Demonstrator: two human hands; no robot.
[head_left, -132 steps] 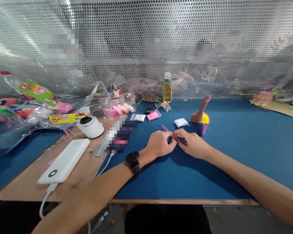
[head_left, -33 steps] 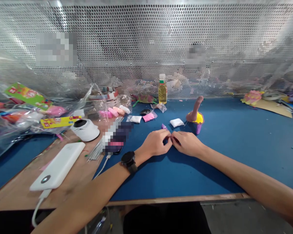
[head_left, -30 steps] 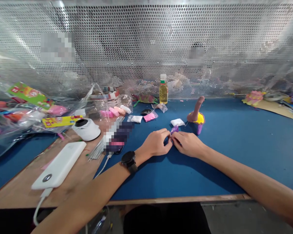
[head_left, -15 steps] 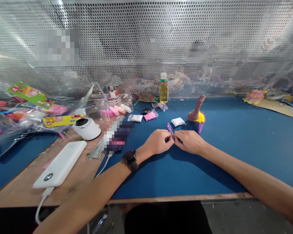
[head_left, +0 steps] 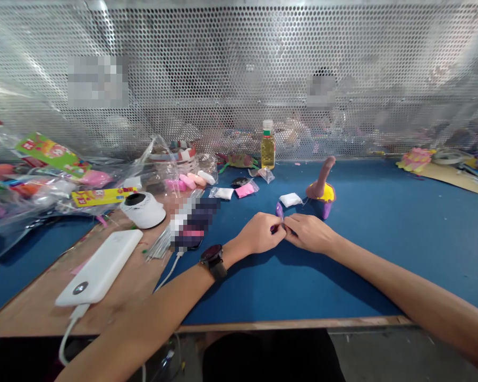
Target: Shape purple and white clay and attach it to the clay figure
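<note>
Near the middle of the blue table, my left hand [head_left: 262, 233] and my right hand [head_left: 308, 232] meet fingertip to fingertip. Both are closed in a pinch on a small purple packet [head_left: 279, 210], whose upper end sticks up between them. Just behind the hands lies a white packet [head_left: 290, 199]. To its right stands a clay figure [head_left: 322, 192] with a brown upright stalk, a yellow rim and a purple base. A pink packet [head_left: 246, 189] and another white packet [head_left: 223, 193] lie farther left.
A bottle of yellow liquid [head_left: 267, 146] stands by the perforated metal screen [head_left: 223, 63]. On the left are a white power bank [head_left: 101, 268], a white roll-shaped object [head_left: 143, 210], wires, a phone and plastic bags. A colourful clay piece [head_left: 416, 159] sits at the back right.
The purple packet's upper end looks rounder and more upright between my fingers. My hands have barely moved, and the whole view has shifted slightly.
</note>
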